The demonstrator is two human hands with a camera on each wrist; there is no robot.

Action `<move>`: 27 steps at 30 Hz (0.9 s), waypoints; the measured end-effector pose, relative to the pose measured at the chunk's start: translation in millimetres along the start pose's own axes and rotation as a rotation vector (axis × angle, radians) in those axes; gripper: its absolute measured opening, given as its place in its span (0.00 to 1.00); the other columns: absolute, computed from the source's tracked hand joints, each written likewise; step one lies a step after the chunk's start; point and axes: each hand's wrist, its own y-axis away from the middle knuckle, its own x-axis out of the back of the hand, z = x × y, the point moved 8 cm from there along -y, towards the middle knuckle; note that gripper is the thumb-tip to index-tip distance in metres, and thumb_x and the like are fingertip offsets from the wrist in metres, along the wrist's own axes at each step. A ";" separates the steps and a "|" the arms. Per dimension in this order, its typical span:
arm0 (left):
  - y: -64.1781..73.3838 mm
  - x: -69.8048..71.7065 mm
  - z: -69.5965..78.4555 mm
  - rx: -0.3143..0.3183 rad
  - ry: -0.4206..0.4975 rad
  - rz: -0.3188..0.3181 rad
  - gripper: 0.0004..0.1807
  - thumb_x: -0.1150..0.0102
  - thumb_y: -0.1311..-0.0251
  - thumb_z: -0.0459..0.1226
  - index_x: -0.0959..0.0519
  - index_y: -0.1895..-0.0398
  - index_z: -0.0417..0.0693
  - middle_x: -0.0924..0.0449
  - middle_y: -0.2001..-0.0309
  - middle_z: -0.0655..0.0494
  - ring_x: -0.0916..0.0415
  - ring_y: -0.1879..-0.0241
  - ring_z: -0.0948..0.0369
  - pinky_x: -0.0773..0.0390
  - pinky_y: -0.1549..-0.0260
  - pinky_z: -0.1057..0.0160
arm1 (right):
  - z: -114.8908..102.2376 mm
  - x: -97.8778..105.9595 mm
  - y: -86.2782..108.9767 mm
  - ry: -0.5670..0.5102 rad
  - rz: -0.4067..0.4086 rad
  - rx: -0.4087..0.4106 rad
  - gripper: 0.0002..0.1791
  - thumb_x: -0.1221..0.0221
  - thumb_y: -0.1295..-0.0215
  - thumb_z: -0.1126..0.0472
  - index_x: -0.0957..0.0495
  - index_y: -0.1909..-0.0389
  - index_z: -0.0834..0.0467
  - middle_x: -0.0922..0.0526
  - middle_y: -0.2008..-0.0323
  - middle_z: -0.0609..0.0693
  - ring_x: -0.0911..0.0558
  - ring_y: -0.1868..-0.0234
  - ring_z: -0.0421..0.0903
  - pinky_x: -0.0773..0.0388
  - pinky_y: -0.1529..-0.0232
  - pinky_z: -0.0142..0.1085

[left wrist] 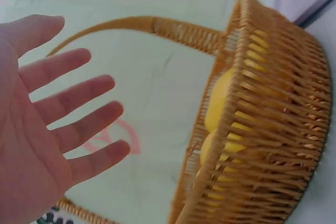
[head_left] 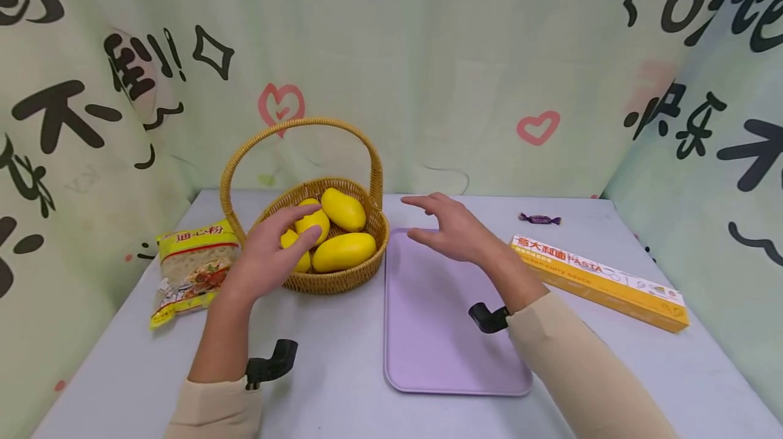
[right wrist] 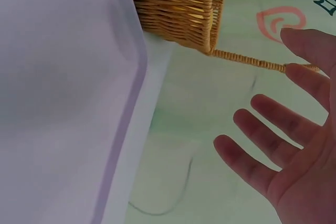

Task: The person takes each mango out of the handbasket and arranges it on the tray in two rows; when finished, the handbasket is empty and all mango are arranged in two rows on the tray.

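Observation:
A woven basket [head_left: 333, 281] with a tall arched handle stands left of centre, holding several yellow mangoes [head_left: 344, 252]. My left hand [head_left: 269, 255] hovers at the basket's near left side, fingers spread and nothing in them; in the head view it overlaps some of the fruit. In the left wrist view the same hand [left wrist: 52, 114] faces the basket wall [left wrist: 262, 119] with its fingers apart. To the right of the basket, my right hand [head_left: 453, 228] is held over the far end of a lilac tray [head_left: 453, 350], its fingers extended and empty.
A yellow bag of pasta [head_left: 196, 266] lies at the left, beside the basket. On the right are a long orange-and-white pasta box [head_left: 599, 283] and a purple wrapped candy [head_left: 540, 219]. Printed curtains [head_left: 416, 72] enclose the table at the back and sides.

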 end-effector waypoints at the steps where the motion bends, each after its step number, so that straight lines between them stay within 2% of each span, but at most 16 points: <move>1: 1.2 2.0 -2.2 0.006 0.031 0.008 0.27 0.47 0.23 0.48 0.28 0.27 0.48 0.29 0.27 0.46 0.34 0.28 0.45 0.34 0.27 0.37 | -2.7 -0.3 -1.7 -0.002 -0.004 0.010 0.33 0.37 0.29 0.51 0.31 0.24 0.47 0.28 0.28 0.55 0.26 0.32 0.59 0.23 0.33 0.56; 6: 6.8 10.6 -16.8 0.036 0.201 0.039 0.26 0.49 0.21 0.48 0.29 0.26 0.48 0.27 0.28 0.47 0.30 0.29 0.48 0.31 0.27 0.43 | -16.8 -3.0 -10.5 -0.034 -0.025 0.063 0.29 0.37 0.29 0.55 0.26 0.28 0.51 0.22 0.32 0.54 0.22 0.35 0.58 0.22 0.34 0.55; 9: 13.2 19.2 -25.3 0.048 0.246 0.064 0.26 0.51 0.21 0.49 0.30 0.26 0.48 0.26 0.29 0.48 0.30 0.29 0.51 0.28 0.28 0.60 | -24.7 -8.7 -16.0 -0.057 -0.059 0.081 0.27 0.38 0.29 0.57 0.24 0.30 0.52 0.21 0.33 0.53 0.21 0.36 0.56 0.21 0.35 0.53; 11: 18.7 25.2 -29.6 0.052 0.255 0.077 0.26 0.51 0.20 0.48 0.30 0.26 0.48 0.26 0.29 0.48 0.29 0.30 0.53 0.29 0.33 0.73 | -29.3 -13.1 -19.4 -0.062 -0.083 0.087 0.27 0.38 0.29 0.57 0.24 0.30 0.52 0.21 0.33 0.53 0.22 0.36 0.56 0.21 0.35 0.53; 14: 26.5 31.6 -36.0 0.060 0.253 0.083 0.25 0.51 0.20 0.49 0.28 0.27 0.49 0.23 0.32 0.49 0.27 0.34 0.60 0.30 0.41 0.84 | -35.1 -18.4 -24.5 -0.059 -0.100 0.097 0.27 0.37 0.29 0.57 0.24 0.30 0.51 0.21 0.33 0.52 0.22 0.36 0.55 0.21 0.35 0.51; 16: 31.6 35.4 -41.5 0.064 0.268 0.094 0.24 0.51 0.21 0.48 0.26 0.29 0.48 0.20 0.36 0.52 0.24 0.38 0.65 0.27 0.44 0.83 | -38.5 -21.1 -27.8 -0.055 -0.106 0.105 0.26 0.37 0.30 0.57 0.23 0.31 0.51 0.20 0.34 0.51 0.22 0.36 0.55 0.21 0.35 0.50; 19: 40.0 43.0 -52.8 0.058 0.311 0.124 0.20 0.50 0.21 0.45 0.22 0.37 0.45 0.16 0.46 0.62 0.21 0.46 0.71 0.23 0.47 0.81 | -43.3 -25.6 -32.3 -0.054 -0.120 0.104 0.26 0.36 0.31 0.57 0.22 0.32 0.50 0.19 0.35 0.50 0.23 0.37 0.54 0.21 0.35 0.49; 21: 46.3 50.1 -63.7 0.057 0.389 0.158 0.14 0.49 0.21 0.41 0.19 0.44 0.45 0.14 0.53 0.66 0.17 0.52 0.72 0.20 0.50 0.79 | -46.3 -29.7 -35.4 -0.064 -0.137 0.099 0.27 0.36 0.31 0.57 0.23 0.31 0.49 0.20 0.35 0.50 0.23 0.36 0.55 0.22 0.34 0.48; 25: 55.9 66.1 -88.2 0.085 0.562 0.275 0.08 0.46 0.23 0.36 0.17 0.56 0.48 0.12 0.62 0.66 0.14 0.60 0.70 0.16 0.55 0.77 | -51.3 -38.6 -42.3 -0.075 -0.166 0.096 0.26 0.36 0.30 0.58 0.23 0.31 0.48 0.23 0.32 0.51 0.24 0.33 0.54 0.24 0.31 0.47; 27: 57.0 70.3 -99.8 0.144 0.562 0.341 0.05 0.43 0.24 0.38 0.18 0.57 0.51 0.12 0.64 0.67 0.13 0.61 0.71 0.16 0.58 0.78 | -52.3 -42.1 -45.7 -0.074 -0.173 0.094 0.26 0.36 0.30 0.58 0.22 0.32 0.48 0.23 0.31 0.51 0.25 0.33 0.54 0.25 0.30 0.47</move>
